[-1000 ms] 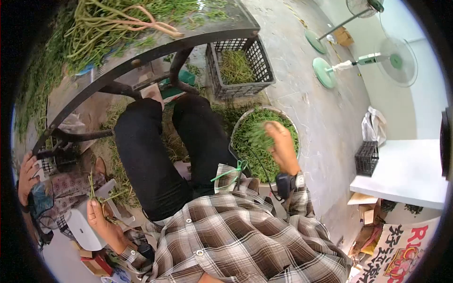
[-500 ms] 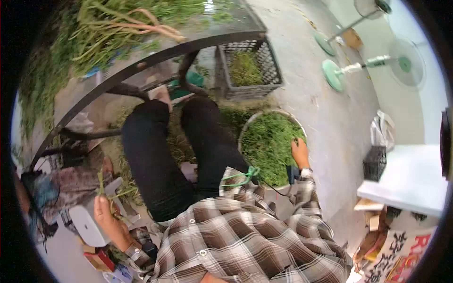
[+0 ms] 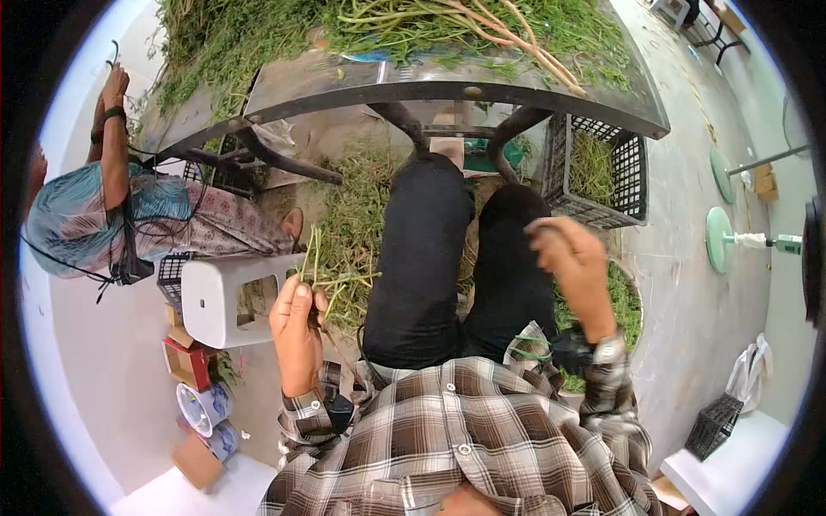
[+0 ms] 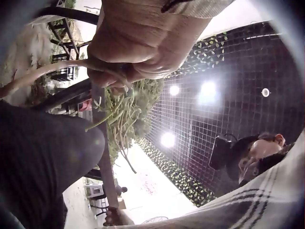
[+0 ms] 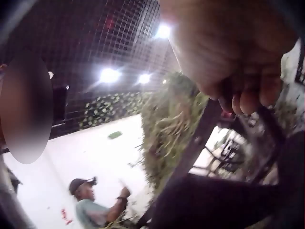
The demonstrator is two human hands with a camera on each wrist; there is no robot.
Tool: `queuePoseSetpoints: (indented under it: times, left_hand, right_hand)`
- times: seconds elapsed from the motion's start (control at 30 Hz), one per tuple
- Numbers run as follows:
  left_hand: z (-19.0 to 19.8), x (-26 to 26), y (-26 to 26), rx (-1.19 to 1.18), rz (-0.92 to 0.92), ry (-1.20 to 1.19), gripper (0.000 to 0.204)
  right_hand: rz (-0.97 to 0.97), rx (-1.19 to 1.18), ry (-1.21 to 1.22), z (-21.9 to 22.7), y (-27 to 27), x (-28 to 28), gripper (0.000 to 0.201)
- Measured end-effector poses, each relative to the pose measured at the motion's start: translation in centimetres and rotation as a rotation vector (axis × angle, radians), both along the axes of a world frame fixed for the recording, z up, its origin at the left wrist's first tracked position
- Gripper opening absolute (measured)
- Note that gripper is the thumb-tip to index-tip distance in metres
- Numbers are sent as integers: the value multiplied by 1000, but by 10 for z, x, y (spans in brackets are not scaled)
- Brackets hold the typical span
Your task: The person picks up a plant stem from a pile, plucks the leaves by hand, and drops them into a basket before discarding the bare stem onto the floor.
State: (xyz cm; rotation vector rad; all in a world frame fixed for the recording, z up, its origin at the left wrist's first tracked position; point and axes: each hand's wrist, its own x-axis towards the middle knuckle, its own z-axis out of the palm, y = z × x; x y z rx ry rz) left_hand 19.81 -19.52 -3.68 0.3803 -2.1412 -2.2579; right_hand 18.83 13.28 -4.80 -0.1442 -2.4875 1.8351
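Observation:
My left hand [image 3: 297, 331] pinches a small bunch of green stems [image 3: 315, 258] between thumb and fingers, in front of the left knee. In the left wrist view, a long pale brown stalk [image 4: 43, 72] also runs into that hand. My right hand [image 3: 576, 267] hovers over the right thigh with its fingers loosely bent, and nothing shows between them. Below and beside that hand is a round tub filled with picked green leaves [image 3: 624, 301], partly hidden by the forearm. In the right wrist view, the bent fingertips [image 5: 249, 101] show no stem.
A table [image 3: 344, 99] heaped with leafy stems [image 3: 258, 47] stands ahead. A black crate [image 3: 594, 212] holding stems is under its right end. Plant scraps [image 3: 348, 206] litter the floor. A white stool [image 3: 215, 301] stands left, near another person [image 3: 95, 206]. Green fan bases [image 3: 718, 241] stand right.
The right hand has come up out of the tub of leaves and moved left over the thigh. The head view has swung left. The left hand still holds its stems.

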Motion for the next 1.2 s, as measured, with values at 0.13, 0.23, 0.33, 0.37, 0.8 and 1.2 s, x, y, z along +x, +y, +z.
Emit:
queuePoseSetpoints:
  times: [0.13,0.23,0.33,0.37,0.8,1.2]
  left_hand:
    - [1,7,-5,60,37,-20,21]
    - [2,10,-10,70,46,-11,22]
    - [2,12,-10,73,33,-10,23]
    - [1,12,-9,71,24,-12,24]
    - [-5,12,0,41,-19,7,19]
    - [-6,0,-19,30,244,134,11]
  right_hand:
    - [435,-99,81,3,-74,-25,17]
    - [666,-202,54,-5,-114,-24,18]
    - [790,-302,-9,-10,-138,-19,22]
    - [782,-333,29,-18,-147,-16,24]
    - [669,-693,-254,-8,-166,-13,17]
    - [984,-495,-16,-26,-163,-9,20]
